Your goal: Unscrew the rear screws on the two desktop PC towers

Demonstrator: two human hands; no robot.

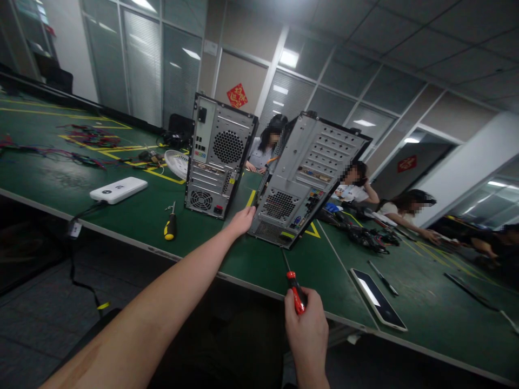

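Observation:
A grey computer tower (279, 178) stands on the green table with its back panel towards me, slanted in view. My left hand (243, 220) holds its lower left edge, fingers partly hidden at the side. My right hand (307, 319) is closed round the handle of a red and black screwdriver (292, 281). The shaft points up to the tower's bottom edge; I cannot tell whether the tip touches it. Just left stands a second computer tower (214, 181), apart from both hands. A yellow and black screwdriver (171, 226) lies on the table further left.
A white power bank (119, 189) with a black cable lies on the left of the green table (259, 266). Loose wires (91, 136) lie behind it. To the right are a phone (378, 299), a pen (383, 278) and black cables (365, 232). Several people sit opposite.

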